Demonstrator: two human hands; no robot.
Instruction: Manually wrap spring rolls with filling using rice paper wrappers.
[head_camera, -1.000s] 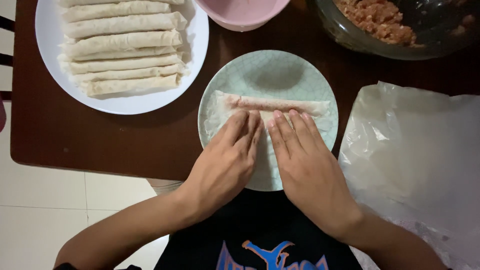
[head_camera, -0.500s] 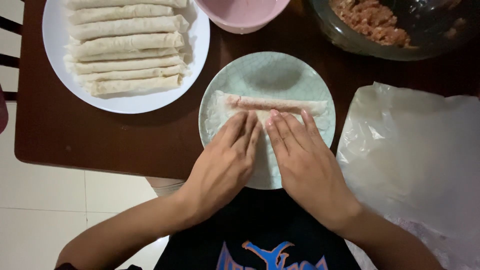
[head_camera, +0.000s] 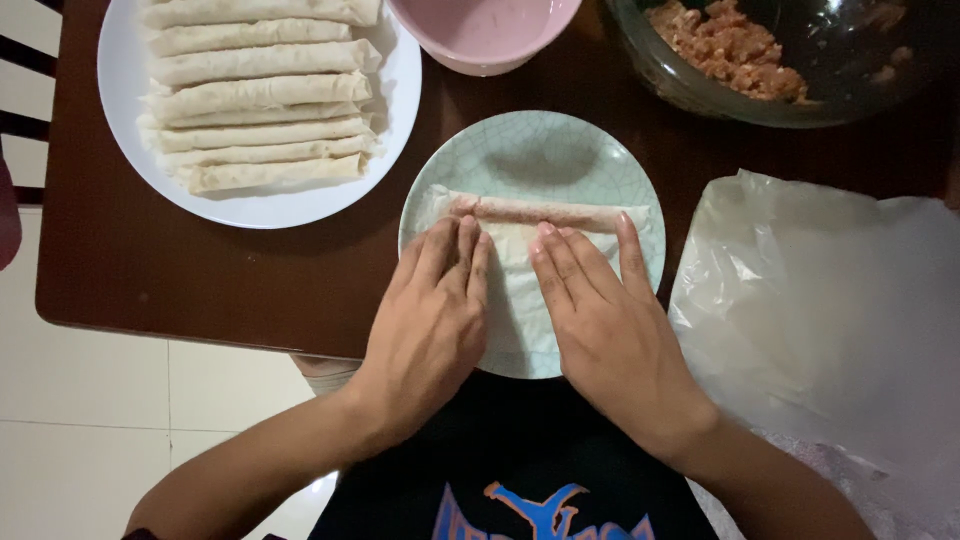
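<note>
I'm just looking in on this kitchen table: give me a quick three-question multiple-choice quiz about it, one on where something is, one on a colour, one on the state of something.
1. Where does the white plate of finished rolls lie?
A. upper left of the table
B. lower right
C. under the hands

2. What colour is the small bowl at the top edge?
A. black
B. pink
C. yellow

3. How is the wrapper on the pale green plate?
A. flat, unfilled
B. partly rolled around filling
C. torn in pieces

Answers:
1. A, it lies left of the green plate, near the table's far left corner.
2. B, its rim and inside are pink.
3. B, the far edge is a filled tube, with the left hand and right hand pressing fingertips behind it.
</note>
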